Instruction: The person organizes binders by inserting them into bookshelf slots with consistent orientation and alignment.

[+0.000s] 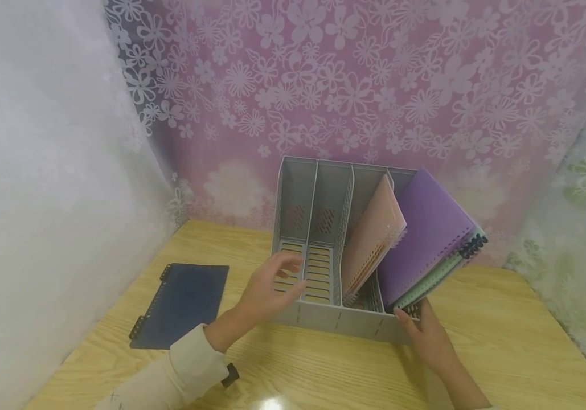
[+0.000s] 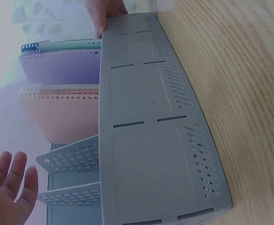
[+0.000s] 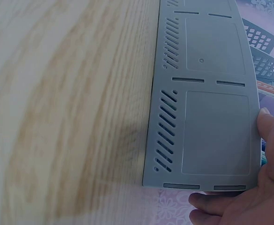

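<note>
A grey four-slot file holder (image 1: pixel 323 320) stands on the table. My right hand (image 1: pixel 430 337) grips its front right corner; in the right wrist view the thumb (image 3: pixel 267 123) is at the top edge and the fingers wrap round the side. My left hand (image 1: pixel 271 286) hovers over the front of the two left slots, fingers loosely bent and holding nothing. Peach-pink loose-leaf notebooks (image 1: pixel 371 242) lean in the third slot. In the rightmost slot a purple notebook (image 1: pixel 423 228) tilts right, with a mint-green one (image 1: pixel 430 285) behind it.
A dark blue notebook (image 1: pixel 184 307) with black ring clips lies flat on the wooden table (image 1: pixel 298 370), left of the holder. Behind the table hangs a pink flowered curtain (image 1: pixel 293 102). A pale white cloth (image 1: pixel 52 171) borders the left side.
</note>
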`<state>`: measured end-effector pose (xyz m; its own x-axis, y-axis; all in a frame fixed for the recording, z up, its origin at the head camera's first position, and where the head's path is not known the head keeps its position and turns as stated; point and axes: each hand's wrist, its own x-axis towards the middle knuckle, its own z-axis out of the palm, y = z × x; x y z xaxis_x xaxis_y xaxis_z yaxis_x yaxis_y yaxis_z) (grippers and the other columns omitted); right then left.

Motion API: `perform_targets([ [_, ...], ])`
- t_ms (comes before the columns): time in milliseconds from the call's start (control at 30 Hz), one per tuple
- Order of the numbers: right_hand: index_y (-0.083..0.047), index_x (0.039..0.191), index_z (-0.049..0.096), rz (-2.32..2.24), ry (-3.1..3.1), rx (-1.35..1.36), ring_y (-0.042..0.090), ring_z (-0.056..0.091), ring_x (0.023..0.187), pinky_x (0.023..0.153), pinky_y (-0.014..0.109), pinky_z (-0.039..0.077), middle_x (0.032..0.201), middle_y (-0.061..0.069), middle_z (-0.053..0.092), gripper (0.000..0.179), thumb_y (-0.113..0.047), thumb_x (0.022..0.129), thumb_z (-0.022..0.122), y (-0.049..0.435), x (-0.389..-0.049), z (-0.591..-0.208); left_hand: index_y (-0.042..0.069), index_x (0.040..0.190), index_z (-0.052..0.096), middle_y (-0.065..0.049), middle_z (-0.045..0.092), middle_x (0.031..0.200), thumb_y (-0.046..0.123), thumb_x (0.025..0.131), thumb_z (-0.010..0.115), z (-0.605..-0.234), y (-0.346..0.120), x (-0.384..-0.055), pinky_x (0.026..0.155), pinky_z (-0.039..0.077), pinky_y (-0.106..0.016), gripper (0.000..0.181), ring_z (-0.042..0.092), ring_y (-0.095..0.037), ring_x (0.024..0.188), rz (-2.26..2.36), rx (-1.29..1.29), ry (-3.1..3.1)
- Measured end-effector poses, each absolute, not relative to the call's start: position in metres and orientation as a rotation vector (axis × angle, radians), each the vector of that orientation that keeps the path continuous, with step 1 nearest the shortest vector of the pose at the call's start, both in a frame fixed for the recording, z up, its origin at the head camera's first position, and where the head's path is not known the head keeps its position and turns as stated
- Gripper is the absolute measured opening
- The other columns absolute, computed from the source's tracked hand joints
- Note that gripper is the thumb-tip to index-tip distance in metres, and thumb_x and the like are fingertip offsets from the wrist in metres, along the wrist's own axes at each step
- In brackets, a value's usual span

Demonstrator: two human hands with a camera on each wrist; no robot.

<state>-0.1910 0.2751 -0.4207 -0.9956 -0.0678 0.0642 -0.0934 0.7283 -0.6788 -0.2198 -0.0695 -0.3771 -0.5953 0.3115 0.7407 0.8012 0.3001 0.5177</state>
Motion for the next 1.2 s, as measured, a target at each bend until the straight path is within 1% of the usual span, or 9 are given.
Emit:
perform_targets([
  [167, 0.001, 0.152, -0.012, 1.120, -2.876, 0.150, 0.064, 0.022, 0.129, 0.101, 0.073, 0.023, 0.152, 0.039, 0.004, 0.084, -0.045, 0.104, 0.039, 0.276, -0.191, -0.420, 0.003, 0.122, 0.056, -0.010, 0.063, 0.114, 0.012, 0.087, 0.069, -0.376, -0.077, -0.223, 0.078, 0.056, -0.039, 0.038, 0.062, -0.023, 0.099, -1.235, -0.969, -2.079],
  [300, -0.002, 0.153, -0.012, 1.141, -2.854, 0.175, 0.064, 0.017, 0.132, 0.102, 0.074, 0.019, 0.153, 0.038, 0.003, 0.084, -0.045, 0.103, 0.040, 0.275, -0.192, -0.418, 0.003, 0.125, 0.055, -0.008, 0.062, 0.115, 0.011, 0.089, 0.069, -0.375, -0.094, -0.227, 0.080, 0.056, -0.038, 0.039, 0.061, -0.023, 0.101, -1.257, -0.958, -2.147],
  [433, -0.001, 0.153, -0.012, 1.156, -2.855, 0.181, 0.063, 0.014, 0.133, 0.103, 0.074, 0.018, 0.153, 0.037, 0.001, 0.085, -0.045, 0.103, 0.041, 0.274, -0.192, -0.417, 0.003, 0.128, 0.054, -0.009, 0.061, 0.118, 0.012, 0.092, 0.067, -0.376, -0.118, -0.235, 0.083, 0.055, -0.040, 0.039, 0.060, -0.023, 0.104, -1.323, -0.939, -2.264],
  [600, 0.006, 0.150, -0.013, 1.154, -2.872, 0.162, 0.063, 0.012, 0.133, 0.104, 0.073, 0.017, 0.152, 0.039, -0.002, 0.088, -0.046, 0.103, 0.040, 0.274, -0.193, -0.416, 0.008, 0.132, 0.052, -0.012, 0.061, 0.119, 0.014, 0.097, 0.061, -0.378, -0.149, -0.249, 0.088, 0.052, -0.042, 0.037, 0.060, -0.024, 0.106, -1.379, -0.925, -2.398],
  [667, 0.005, 0.151, -0.012, 1.146, -2.863, 0.173, 0.063, 0.013, 0.133, 0.105, 0.072, 0.017, 0.152, 0.039, -0.001, 0.087, -0.045, 0.103, 0.041, 0.274, -0.193, -0.416, 0.010, 0.134, 0.051, -0.011, 0.062, 0.120, 0.015, 0.098, 0.059, -0.381, -0.160, -0.252, 0.089, 0.051, -0.042, 0.037, 0.060, -0.023, 0.107, -1.369, -0.920, -2.445],
  [767, 0.002, 0.152, -0.012, 1.133, -2.858, 0.183, 0.063, 0.014, 0.133, 0.104, 0.072, 0.018, 0.153, 0.038, 0.001, 0.085, -0.043, 0.103, 0.042, 0.275, -0.193, -0.418, 0.012, 0.130, 0.052, -0.009, 0.061, 0.121, 0.017, 0.100, 0.057, -0.388, -0.176, -0.256, 0.090, 0.051, -0.042, 0.031, 0.060, -0.022, 0.107, -1.359, -0.913, -2.492],
  [933, -0.002, 0.153, -0.011, 1.119, -2.852, 0.182, 0.062, 0.017, 0.133, 0.104, 0.072, 0.020, 0.153, 0.037, 0.004, 0.084, -0.043, 0.103, 0.042, 0.275, -0.192, -0.421, 0.009, 0.123, 0.054, -0.014, 0.058, 0.123, 0.018, 0.101, 0.055, -0.393, -0.198, -0.258, 0.093, 0.050, -0.048, 0.024, 0.059, -0.028, 0.109, -1.400, -0.858, -2.568],
  [1067, -0.003, 0.154, -0.010, 1.103, -2.845, 0.187, 0.062, 0.020, 0.132, 0.103, 0.072, 0.022, 0.153, 0.037, 0.007, 0.082, -0.043, 0.103, 0.042, 0.274, -0.191, -0.421, 0.010, 0.127, 0.053, -0.015, 0.058, 0.123, 0.024, 0.101, 0.056, -0.398, -0.217, -0.262, 0.091, 0.050, -0.046, 0.030, 0.060, -0.029, 0.110, -1.434, -0.787, -2.629],
  [1200, -0.006, 0.154, -0.010, 1.103, -2.839, 0.190, 0.062, 0.021, 0.131, 0.103, 0.072, 0.022, 0.153, 0.037, 0.008, 0.081, -0.043, 0.104, 0.041, 0.275, -0.190, -0.421, 0.005, 0.131, 0.049, -0.018, 0.059, 0.120, 0.021, 0.101, 0.055, -0.401, -0.234, -0.265, 0.088, 0.052, -0.042, 0.035, 0.061, -0.034, 0.107, -1.472, -0.717, -2.651],
])
